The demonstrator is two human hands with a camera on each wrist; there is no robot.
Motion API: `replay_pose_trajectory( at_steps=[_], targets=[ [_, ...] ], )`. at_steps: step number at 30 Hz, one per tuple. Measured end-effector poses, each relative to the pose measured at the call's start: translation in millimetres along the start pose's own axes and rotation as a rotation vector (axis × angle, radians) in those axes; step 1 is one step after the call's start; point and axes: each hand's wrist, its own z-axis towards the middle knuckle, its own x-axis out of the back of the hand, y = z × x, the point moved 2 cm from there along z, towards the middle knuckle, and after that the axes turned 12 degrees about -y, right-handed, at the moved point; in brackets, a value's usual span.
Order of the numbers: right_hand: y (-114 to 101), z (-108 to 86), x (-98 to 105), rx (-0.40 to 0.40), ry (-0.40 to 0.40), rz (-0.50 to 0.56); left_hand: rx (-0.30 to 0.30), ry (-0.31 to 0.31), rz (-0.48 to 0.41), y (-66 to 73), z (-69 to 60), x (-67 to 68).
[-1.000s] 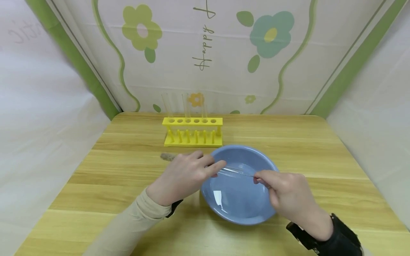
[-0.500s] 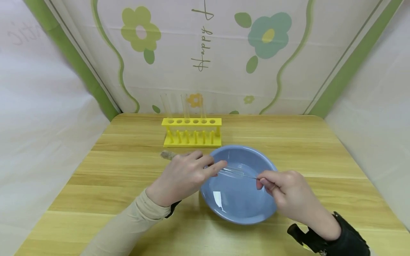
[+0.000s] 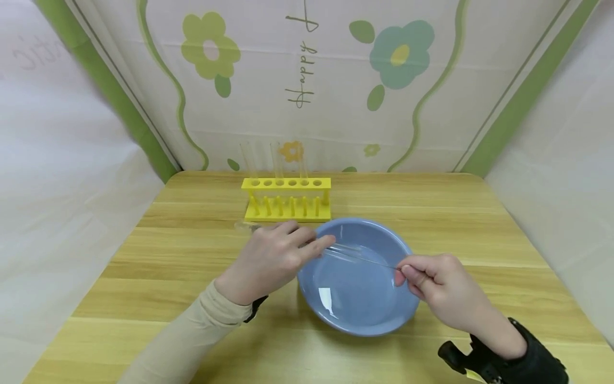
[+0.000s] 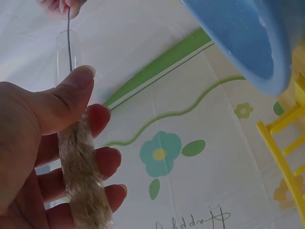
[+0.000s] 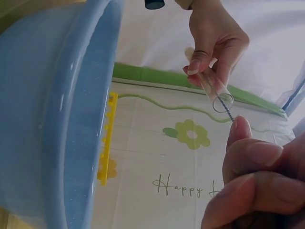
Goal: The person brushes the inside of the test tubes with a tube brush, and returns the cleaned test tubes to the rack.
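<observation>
Above the blue basin (image 3: 366,304) in the head view, my left hand (image 3: 271,261) grips a clear glass test tube (image 4: 62,52), fingers curled round it and thumb on top. Inside the tube, the left wrist view shows the brown bristles of a test tube brush (image 4: 86,176). The brush's thin twisted wire (image 5: 225,105) comes out of the tube's mouth, which points toward my right hand. My right hand (image 3: 443,285) pinches the wire's end between thumb and fingers, to the right of the basin. The tube lies tilted, its closed end to the left.
A yellow test tube rack (image 3: 264,217) stands behind the basin, with several clear tubes (image 3: 276,160) upright in it. The wooden table (image 3: 144,277) ends at a printed fabric backdrop (image 3: 336,122). A black strap (image 3: 532,352) is on the right wrist.
My right hand has moved right and slightly down, drawing the wire farther out of the tube. The bristles have slid away from the tube's closed end. My left hand has barely moved.
</observation>
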Motion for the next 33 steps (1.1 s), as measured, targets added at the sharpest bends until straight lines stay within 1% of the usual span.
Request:
replay_pose_trajectory(
  at_steps=[4, 12, 17, 27, 33],
  targets=[
    [1.1, -3.6, 4.0, 0.0, -0.013, 0.035, 0.0, 0.012, 0.008, -1.8, -2.1, 2.2],
    [4.1, -10.5, 8.7, -0.035, -0.021, 0.039, 0.006, 0.013, -0.001, -5.1, -5.9, 6.3],
    [5.7, -14.5, 11.4, -0.065, -0.02, 0.039, 0.008, 0.017, -0.006, -6.0, -5.7, 8.4],
    [11.3, -18.9, 15.0, -0.04, -0.008, 0.04, 0.009, 0.013, -0.006, -9.9, -8.2, 7.7],
    [12.6, -20.9, 16.9, -0.052, 0.003, 0.028, 0.009, 0.006, -0.015, -11.4, -9.5, 6.8]
  ],
)
